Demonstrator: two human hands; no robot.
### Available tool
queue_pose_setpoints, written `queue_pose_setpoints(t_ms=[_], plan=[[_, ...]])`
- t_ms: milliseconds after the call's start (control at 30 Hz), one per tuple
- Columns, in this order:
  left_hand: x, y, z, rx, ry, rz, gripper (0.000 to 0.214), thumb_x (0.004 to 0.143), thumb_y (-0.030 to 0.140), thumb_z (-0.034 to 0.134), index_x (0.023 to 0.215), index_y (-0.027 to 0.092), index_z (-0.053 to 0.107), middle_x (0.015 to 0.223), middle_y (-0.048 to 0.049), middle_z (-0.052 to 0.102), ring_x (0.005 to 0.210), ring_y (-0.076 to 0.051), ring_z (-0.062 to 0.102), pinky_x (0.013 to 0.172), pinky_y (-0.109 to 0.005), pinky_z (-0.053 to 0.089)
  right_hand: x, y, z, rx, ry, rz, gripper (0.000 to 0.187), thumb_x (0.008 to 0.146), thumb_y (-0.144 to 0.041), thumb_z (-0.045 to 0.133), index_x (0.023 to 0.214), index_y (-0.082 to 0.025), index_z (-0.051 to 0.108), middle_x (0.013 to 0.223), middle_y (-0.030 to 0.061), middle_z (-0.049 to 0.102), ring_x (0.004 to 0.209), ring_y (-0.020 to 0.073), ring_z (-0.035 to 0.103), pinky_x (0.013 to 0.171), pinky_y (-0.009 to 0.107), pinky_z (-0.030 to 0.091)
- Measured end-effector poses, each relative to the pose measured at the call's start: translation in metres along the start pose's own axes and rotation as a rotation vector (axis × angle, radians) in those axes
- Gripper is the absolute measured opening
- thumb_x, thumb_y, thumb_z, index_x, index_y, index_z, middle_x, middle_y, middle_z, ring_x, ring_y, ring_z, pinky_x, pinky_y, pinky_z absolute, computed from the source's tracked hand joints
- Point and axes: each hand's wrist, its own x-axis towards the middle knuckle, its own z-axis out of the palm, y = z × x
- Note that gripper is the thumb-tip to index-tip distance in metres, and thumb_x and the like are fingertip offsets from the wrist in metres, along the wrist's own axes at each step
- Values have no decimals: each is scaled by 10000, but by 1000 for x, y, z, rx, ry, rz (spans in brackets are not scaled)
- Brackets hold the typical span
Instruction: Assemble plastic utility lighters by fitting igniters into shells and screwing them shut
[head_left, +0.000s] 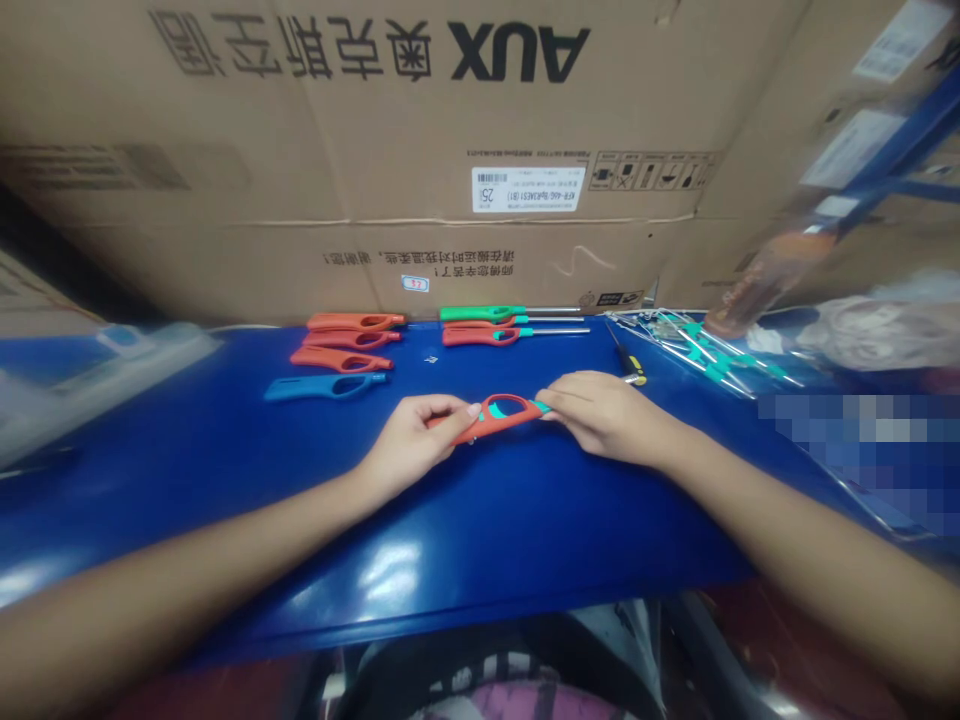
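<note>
Both hands hold one orange-red long-nosed lighter (517,411) above the blue tabletop. Its handle end sits in my left hand (420,438), thumb pressed on top. My right hand (611,415) is closed around the other end, where a green collar meets the handle; a metal tip shows past the knuckles, and the fingers hide most of the tube. Beyond my left hand lie several orange handle shells (341,357) and a blue handle shell (326,387). Farther back, a green lighter (484,313) and a red lighter (480,334) have metal tubes attached.
Small screws (431,359) lie mid-table. A black-and-yellow screwdriver (627,358) rests near a pile of metal tubes with green collars (701,350). A bottle (772,280) and a plastic bag (881,330) stand at right. A large cardboard box (375,140) walls off the back.
</note>
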Motion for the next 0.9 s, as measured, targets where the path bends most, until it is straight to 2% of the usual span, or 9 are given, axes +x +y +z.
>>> queue_pose_setpoints(t_ms=[167, 333, 467, 633, 800, 900], plan=[[-4, 1, 0, 204, 91, 241, 342, 868, 476, 656, 853, 141, 723, 636, -5, 631, 512, -94, 471, 464, -203, 360, 3, -4, -2, -18, 35, -20, 206, 989, -124, 466, 1072, -84, 651, 887, 162, 726, 786, 225, 673, 665, 360, 575], [7, -1, -6, 440, 163, 531, 276, 910, 409, 619, 886, 155, 724, 849, -65, 749, 747, -177, 656, 713, -274, 521, 3, 2, 1, 8, 8, 75, 222, 1002, -172, 476, 1129, -137, 654, 985, 152, 741, 868, 239, 689, 751, 397, 586], [14, -2, -6, 537, 134, 592, 366, 1019, 396, 458, 980, 158, 734, 950, -83, 761, 867, -195, 692, 815, -294, 531, 1, 11, 5, 66, -47, 170, 192, 992, -215, 524, 1087, -130, 667, 979, 148, 739, 905, 253, 698, 796, 408, 590], [11, -7, -7, 651, 87, 611, 345, 1022, 389, 489, 982, 167, 750, 864, -52, 760, 723, -155, 683, 702, -246, 525, -2, 10, 4, -30, -38, 75, 203, 1000, -186, 504, 1107, -103, 654, 1003, 159, 749, 903, 249, 697, 782, 392, 581], [3, -11, -12, 755, 128, 839, 282, 1014, 313, 517, 1024, 141, 741, 876, -80, 758, 728, -147, 689, 726, -231, 543, -3, 0, -1, -166, -48, -58, 292, 970, -53, 419, 1188, -120, 603, 1076, 152, 758, 914, 233, 693, 795, 391, 570], [-2, -10, -12, 852, 167, 948, 283, 1018, 291, 504, 1012, 134, 739, 779, -66, 724, 654, -135, 656, 656, -220, 527, -2, -3, -5, -167, -77, -71, 336, 960, -33, 386, 1211, -136, 584, 1089, 155, 753, 920, 226, 690, 788, 388, 566]])
